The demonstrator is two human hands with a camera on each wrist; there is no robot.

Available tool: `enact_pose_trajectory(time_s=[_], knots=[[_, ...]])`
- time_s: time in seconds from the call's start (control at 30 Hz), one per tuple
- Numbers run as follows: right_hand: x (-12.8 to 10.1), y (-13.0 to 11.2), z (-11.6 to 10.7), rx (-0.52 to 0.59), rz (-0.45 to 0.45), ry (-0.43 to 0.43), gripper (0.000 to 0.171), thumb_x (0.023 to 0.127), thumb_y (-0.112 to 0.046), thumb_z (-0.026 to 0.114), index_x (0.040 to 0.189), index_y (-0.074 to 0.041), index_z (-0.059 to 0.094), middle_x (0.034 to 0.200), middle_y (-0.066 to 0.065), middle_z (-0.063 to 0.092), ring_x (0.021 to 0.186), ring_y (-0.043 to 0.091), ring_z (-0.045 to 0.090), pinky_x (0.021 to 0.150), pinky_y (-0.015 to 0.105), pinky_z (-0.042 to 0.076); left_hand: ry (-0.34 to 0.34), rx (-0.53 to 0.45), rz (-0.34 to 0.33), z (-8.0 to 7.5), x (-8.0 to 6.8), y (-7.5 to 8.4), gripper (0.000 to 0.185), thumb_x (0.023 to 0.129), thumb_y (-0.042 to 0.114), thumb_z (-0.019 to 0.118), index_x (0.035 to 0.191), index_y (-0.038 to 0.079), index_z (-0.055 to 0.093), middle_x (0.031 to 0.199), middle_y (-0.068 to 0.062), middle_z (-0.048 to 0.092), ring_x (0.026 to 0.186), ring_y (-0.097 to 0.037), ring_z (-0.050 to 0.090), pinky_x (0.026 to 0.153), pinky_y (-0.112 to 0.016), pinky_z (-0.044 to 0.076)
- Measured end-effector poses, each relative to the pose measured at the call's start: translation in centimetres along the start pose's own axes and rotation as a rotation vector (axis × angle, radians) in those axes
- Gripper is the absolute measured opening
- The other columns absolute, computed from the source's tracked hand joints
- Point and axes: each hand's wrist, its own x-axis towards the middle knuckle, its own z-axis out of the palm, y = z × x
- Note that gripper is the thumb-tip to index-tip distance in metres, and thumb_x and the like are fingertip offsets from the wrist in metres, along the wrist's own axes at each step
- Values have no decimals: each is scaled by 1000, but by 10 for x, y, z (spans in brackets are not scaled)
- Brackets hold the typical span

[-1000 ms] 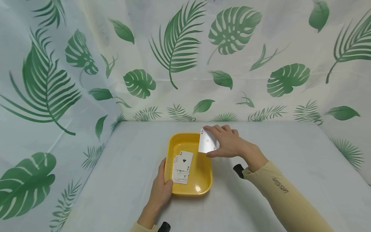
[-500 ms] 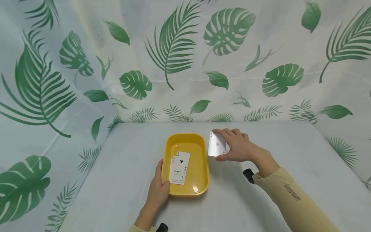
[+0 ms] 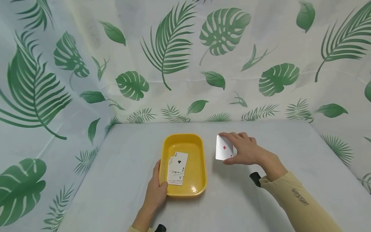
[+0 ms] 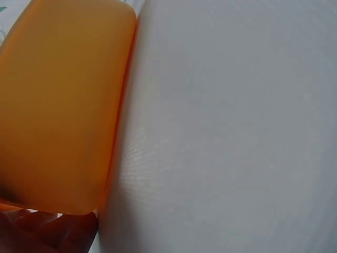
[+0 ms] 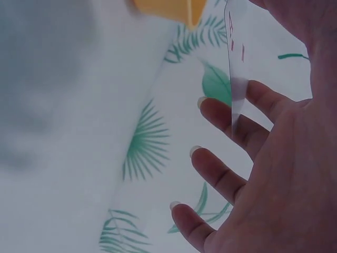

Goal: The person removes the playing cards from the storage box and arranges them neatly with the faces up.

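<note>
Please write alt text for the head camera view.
A right hand holds an ace of diamonds above a grey table, beside a yellow tray of cards that the left hand grips.

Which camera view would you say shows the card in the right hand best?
The head view: the ace of diamonds faces the camera, pinched by the right hand. The right wrist view shows it edge-on, with only red corner marks. The left wrist view misses it.

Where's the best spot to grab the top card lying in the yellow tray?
Probably the top card by its long right edge, coming from above and the right: it overhangs the cards beneath there, bare tray floor leaves the fingers room, and the left hand holds the left rim.
</note>
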Motion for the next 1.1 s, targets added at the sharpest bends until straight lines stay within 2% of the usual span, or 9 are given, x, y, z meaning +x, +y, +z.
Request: enact_pose_trajectory(time_s=[0.17, 0.4, 0.53, 0.73, 0.9, 1.1], knots=[[-1, 9, 4, 7, 28, -25, 91, 75, -42, 84, 152, -19, 41, 145, 16, 49, 124, 44, 38, 97, 68, 28, 1, 18, 22, -4, -1, 0, 82, 85, -2, 47, 161, 10, 20, 159, -10, 36, 116, -25, 50, 97, -48, 40], [7, 20, 21, 27, 39, -129, 90, 77, -41, 84, 153, -17, 41, 149, 18, 45, 129, 46, 36, 96, 68, 29, -9, 0, 22, -7, 1, -3, 79, 87, -3, 44, 161, 11, 19, 160, -7, 36, 116, -24, 50, 99, -48, 39], [16, 23, 33, 21, 48, -176, 91, 77, -41, 84, 153, -16, 41, 150, 17, 45, 131, 46, 36, 97, 68, 29, -5, -23, 12, -8, 1, -3, 78, 87, -4, 42, 161, 10, 19, 161, -8, 33, 126, -26, 47, 108, -52, 33], [30, 29, 47, -3, 44, -213, 90, 75, -38, 87, 150, -14, 44, 149, 19, 45, 132, 46, 37, 97, 70, 30, -5, -41, -13, -4, 3, -2, 79, 88, -3, 41, 162, 11, 18, 164, -7, 27, 142, -26, 35, 114, -53, 24], [36, 35, 55, -8, 75, -231, 90, 74, -38, 87, 150, -15, 45, 152, 21, 40, 135, 47, 34, 99, 74, 26, 3, -36, -7, -1, 2, 0, 78, 88, -3, 41, 161, 10, 19, 163, -8, 28, 135, -26, 40, 113, -53, 27], [38, 37, 62, -9, 132, -266, 90, 72, -41, 89, 149, -20, 47, 151, 18, 35, 133, 46, 31, 101, 73, 25, 10, -34, -1, 0, 1, 1, 77, 88, -3, 42, 161, 9, 20, 162, -9, 31, 131, -26, 43, 111, -53, 29]])
